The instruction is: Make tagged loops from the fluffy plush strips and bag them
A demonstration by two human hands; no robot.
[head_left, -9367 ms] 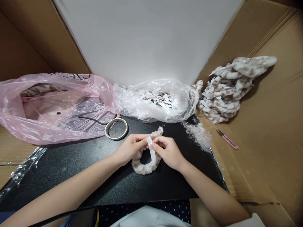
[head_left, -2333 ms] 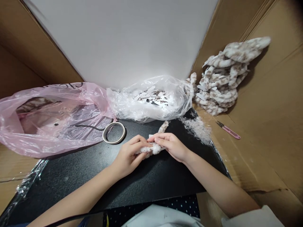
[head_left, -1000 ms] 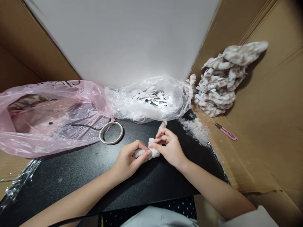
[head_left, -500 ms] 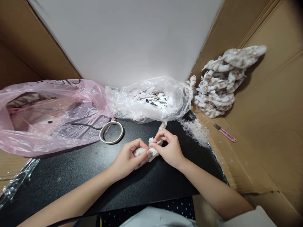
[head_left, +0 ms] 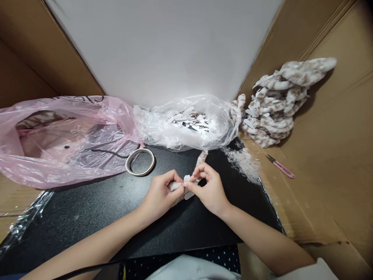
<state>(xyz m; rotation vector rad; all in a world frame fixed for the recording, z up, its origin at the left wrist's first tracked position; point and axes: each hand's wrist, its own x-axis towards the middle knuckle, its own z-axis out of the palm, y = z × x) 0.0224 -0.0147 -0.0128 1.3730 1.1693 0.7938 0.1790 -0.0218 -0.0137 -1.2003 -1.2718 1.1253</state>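
Just above the black tabletop (head_left: 116, 217), my left hand (head_left: 161, 193) pinches a fluffy white-and-brown plush strip (head_left: 175, 186), its fingers closed on it. From the right, my right hand (head_left: 209, 189) meets it, thumb and forefinger pressed on the same strip near a small white tab (head_left: 187, 178). The two sets of fingertips almost touch. Below them a second white tab (head_left: 189, 195) pokes out. Beyond my right fingers the strip's far end (head_left: 202, 156) shows. My fingers hide the middle of the strip.
A tape roll (head_left: 140, 162) lies beside a pink plastic bag (head_left: 72, 171). Behind stands a clear bag (head_left: 157, 134) of small white pieces. Loose fluff (head_left: 243, 161), pink-handled thread snips (head_left: 280, 166) and a heap of similar plush strips (head_left: 279, 101) are on the right.
The whole view has shifted slightly, so things sit a little further right. My fingertips have drawn closer together around the white tab, and both hands keep their hold on the strip.
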